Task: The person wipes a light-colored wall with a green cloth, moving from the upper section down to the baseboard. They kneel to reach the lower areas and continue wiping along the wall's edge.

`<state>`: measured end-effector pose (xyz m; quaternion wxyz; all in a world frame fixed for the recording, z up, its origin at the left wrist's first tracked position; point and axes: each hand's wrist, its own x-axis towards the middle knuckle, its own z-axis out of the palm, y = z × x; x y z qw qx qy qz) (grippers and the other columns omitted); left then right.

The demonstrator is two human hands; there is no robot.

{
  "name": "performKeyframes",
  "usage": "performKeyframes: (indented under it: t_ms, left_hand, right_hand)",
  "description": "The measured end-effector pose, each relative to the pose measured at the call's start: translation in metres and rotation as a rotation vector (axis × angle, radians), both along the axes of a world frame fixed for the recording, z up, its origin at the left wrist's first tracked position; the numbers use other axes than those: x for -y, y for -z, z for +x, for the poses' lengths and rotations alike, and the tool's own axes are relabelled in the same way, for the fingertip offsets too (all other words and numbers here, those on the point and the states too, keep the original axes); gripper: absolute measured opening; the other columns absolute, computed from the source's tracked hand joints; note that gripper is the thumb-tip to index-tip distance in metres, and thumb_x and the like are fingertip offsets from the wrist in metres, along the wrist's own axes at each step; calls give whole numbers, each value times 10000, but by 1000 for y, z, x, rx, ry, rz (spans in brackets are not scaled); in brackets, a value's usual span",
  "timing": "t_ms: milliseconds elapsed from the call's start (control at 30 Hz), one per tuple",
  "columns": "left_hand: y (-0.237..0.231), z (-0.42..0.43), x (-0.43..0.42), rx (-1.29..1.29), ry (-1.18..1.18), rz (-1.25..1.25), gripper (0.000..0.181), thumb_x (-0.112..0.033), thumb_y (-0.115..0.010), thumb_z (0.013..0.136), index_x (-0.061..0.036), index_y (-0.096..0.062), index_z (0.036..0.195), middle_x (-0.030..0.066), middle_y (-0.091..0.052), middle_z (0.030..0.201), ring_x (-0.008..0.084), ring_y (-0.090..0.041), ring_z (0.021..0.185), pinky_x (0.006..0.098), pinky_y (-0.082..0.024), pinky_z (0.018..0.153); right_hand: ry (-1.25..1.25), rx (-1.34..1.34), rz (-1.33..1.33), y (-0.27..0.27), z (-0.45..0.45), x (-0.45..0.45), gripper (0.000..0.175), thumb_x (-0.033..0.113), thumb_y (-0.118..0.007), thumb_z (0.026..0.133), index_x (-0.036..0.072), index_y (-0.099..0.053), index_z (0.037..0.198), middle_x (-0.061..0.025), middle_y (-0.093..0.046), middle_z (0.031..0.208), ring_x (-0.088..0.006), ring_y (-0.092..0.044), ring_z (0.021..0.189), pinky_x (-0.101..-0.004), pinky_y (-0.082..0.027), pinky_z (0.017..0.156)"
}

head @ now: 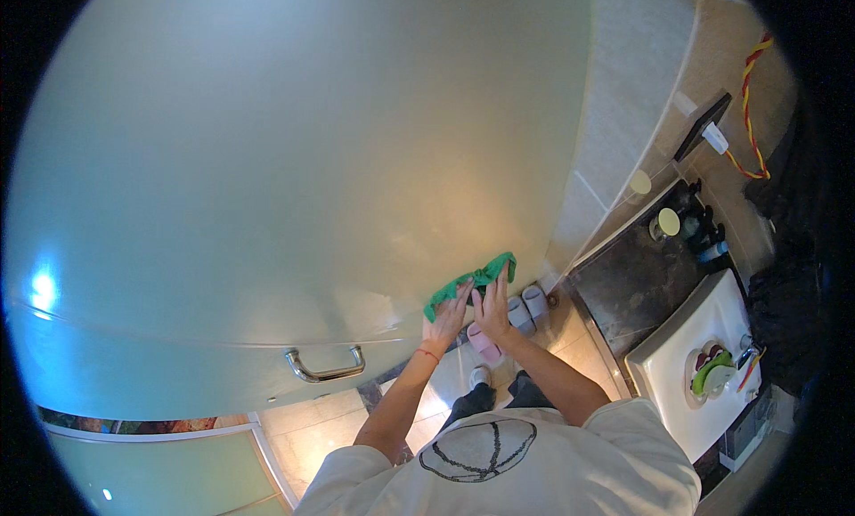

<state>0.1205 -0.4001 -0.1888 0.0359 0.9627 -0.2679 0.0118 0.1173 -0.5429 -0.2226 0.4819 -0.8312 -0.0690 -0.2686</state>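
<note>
A green cloth [471, 285] is bunched against the lower right part of a large frosted glass panel [320, 162]. My left hand [449, 315] lies flat on the cloth's left part, a thin red string round its wrist. Beside it, my right hand [493, 307] presses the cloth's right part with its fingers stretched upward. The hands are close together, and the palms are hidden from view. To the left of them, a chrome handle [325, 368] is fixed to the glass, and nothing touches it.
At the right a white washbasin [681, 369] adjoins a dark stone counter [634, 275] with bottles. A socket with a plug [715, 139] and twisted red-yellow cord is on the tiled wall. Pink slippers [483, 342] and grey slippers [521, 314] stand on the floor by the glass.
</note>
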Motion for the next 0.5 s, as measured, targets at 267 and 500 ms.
performKeyframes:
  t_ms: [267,500]
  left_hand:
    - [-56,43,93,141,199,-204,552,-71,-496,881,-74,-437,1430,80,-495,1435,206,-511,1267,339,-400,1047]
    - [17,49,96,-200,161,-230,647,-119,-507,900,-120,-294,1511,74,-428,1476,229,-469,1297,387,-356,1097]
  right_hand:
    - [350,40,94,-11,63,58,480,108,-424,964,-130,-320,1368,-369,-204,1490,-526,-262,1359,-518,-231,1140]
    - [265,-279,99,54,40,74,519,86,-437,977,-108,-248,1420,-358,-260,1465,-508,-324,1324,-488,-283,1115]
